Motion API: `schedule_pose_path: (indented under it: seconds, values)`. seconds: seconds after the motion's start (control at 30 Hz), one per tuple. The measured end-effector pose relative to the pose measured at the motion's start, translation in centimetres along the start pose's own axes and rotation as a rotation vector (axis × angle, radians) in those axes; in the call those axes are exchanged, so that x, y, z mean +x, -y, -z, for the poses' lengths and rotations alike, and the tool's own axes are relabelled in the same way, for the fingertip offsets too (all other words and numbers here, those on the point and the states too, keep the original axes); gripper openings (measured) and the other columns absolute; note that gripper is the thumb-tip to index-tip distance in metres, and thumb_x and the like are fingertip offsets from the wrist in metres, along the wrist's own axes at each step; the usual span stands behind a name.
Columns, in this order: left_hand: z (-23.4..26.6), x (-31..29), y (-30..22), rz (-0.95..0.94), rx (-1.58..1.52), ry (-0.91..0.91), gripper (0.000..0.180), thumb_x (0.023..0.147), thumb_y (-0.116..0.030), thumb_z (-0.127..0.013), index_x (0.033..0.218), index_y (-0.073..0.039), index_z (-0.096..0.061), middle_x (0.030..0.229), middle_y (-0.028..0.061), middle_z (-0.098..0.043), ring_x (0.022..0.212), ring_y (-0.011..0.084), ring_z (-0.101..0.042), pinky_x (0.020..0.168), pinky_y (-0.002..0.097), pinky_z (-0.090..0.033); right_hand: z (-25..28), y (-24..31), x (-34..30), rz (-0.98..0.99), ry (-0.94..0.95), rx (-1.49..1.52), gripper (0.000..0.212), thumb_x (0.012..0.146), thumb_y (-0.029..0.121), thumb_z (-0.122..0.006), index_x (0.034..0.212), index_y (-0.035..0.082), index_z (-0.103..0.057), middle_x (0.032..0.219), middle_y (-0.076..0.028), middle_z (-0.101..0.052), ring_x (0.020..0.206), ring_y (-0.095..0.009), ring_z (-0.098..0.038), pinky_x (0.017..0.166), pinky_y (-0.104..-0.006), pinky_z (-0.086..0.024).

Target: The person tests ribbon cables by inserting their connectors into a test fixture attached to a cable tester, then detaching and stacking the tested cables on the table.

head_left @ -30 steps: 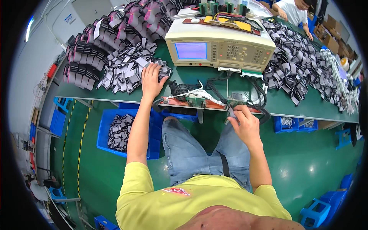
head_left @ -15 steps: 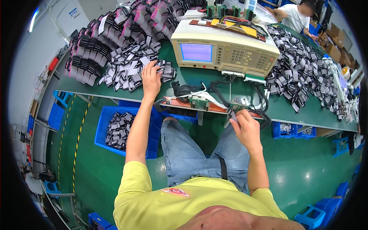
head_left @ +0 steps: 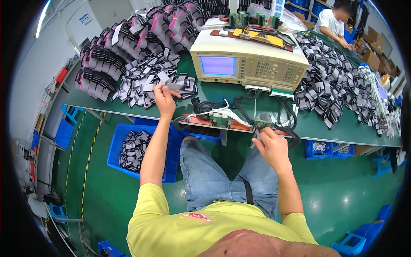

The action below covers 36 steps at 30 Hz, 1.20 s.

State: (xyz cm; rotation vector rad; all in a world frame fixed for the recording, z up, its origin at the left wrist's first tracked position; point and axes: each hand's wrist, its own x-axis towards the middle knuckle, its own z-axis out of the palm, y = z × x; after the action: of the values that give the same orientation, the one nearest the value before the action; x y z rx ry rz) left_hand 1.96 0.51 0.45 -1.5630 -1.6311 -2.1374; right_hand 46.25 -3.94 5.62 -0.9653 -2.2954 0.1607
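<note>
My left hand (head_left: 165,100) is closed on a short grey ribbon cable (head_left: 174,86) with dark ends, just in front of a loose heap of such cables (head_left: 139,88) on the bench. At the bench's front edge, my right hand (head_left: 274,149) pinches another grey ribbon cable (head_left: 255,141) against a green test connector (head_left: 262,118). My fingers hide most of that cable, so I cannot tell whether it sits in the connector. A second green connector board (head_left: 220,120) stands to its left on the same red-brown strip. Black and white wires (head_left: 245,103) run between these boards and a beige bench tester (head_left: 252,64) with a lit screen.
Bundled ribbon cables (head_left: 96,68) are stacked at the far left. Another large heap of cables (head_left: 323,81) covers the bench's right side. Below the bench edge is a blue bin (head_left: 112,147) holding more cables. A co-worker in white (head_left: 332,23) sits at the far right.
My left hand has come slightly back from the heap, lifting a ribbon cable. My right hand has shifted slightly and stays at the connector.
</note>
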Motion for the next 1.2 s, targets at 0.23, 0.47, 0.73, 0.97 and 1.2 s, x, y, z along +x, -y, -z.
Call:
schedule_pose_path:
  seconds: [0.23,0.47,0.73,0.97,1.2]
  values:
    - [0.0,0.0,0.4,0.338,-0.249,0.248,0.027,0.113,-0.021,-0.051,0.126,0.002,-0.047,0.085,0.0124,-0.068,0.063,0.0174,-0.068,0.069,0.0324,-0.058,-0.6,-0.2,0.7,0.102,0.045,-0.114,0.027,0.093,0.025,-0.076,0.079,0.007,-0.061,0.084,-0.007,-0.056,0.063,-0.03,-0.063,0.054,-0.0416,-0.051]
    - [-1.0,-0.1,0.2,0.293,-0.146,0.307,0.044,0.108,-0.011,-0.059,0.144,0.005,-0.041,0.081,0.0108,-0.068,0.062,0.0166,-0.067,0.07,0.0323,-0.058,-1.7,-0.1,-0.3,0.0,-0.111,-0.009,0.027,0.093,0.016,-0.075,0.076,0.005,-0.057,0.082,-0.011,-0.054,0.062,-0.035,-0.061,0.055,-0.0452,-0.048]
    - [0.4,-0.9,2.5,0.264,-0.233,0.285,0.043,0.107,-0.009,-0.06,0.145,0.002,-0.042,0.085,0.0086,-0.067,0.065,0.0135,-0.065,0.062,0.0274,-0.053,3.1,4.4,-7.9,0.291,-0.034,0.252,0.035,0.085,0.016,-0.077,0.07,0.011,-0.046,0.066,-0.009,-0.044,0.05,-0.023,-0.051,0.045,-0.0386,-0.043]
    - [-0.2,-0.2,2.3,0.265,-0.217,0.327,0.042,0.108,-0.01,-0.061,0.143,0.004,-0.043,0.098,0.0095,-0.066,0.073,0.0124,-0.064,0.071,0.0264,-0.052,12.0,-15.2,3.2,-0.316,-0.403,-0.342,0.028,0.095,0.027,-0.073,0.086,0.002,-0.063,0.086,-0.019,-0.062,0.081,-0.043,-0.066,0.067,-0.0525,-0.052]
    - [1.3,-0.4,2.3,0.31,-0.493,0.305,0.028,0.107,-0.006,-0.059,0.132,0.001,-0.048,0.109,0.0116,-0.066,0.09,0.0196,-0.069,0.087,0.0344,-0.056,10.9,-14.6,7.0,-0.133,-0.523,-0.082,0.045,0.093,0.016,-0.077,0.132,0.002,-0.059,0.126,-0.018,-0.066,0.075,-0.023,-0.071,0.069,-0.0382,-0.058]
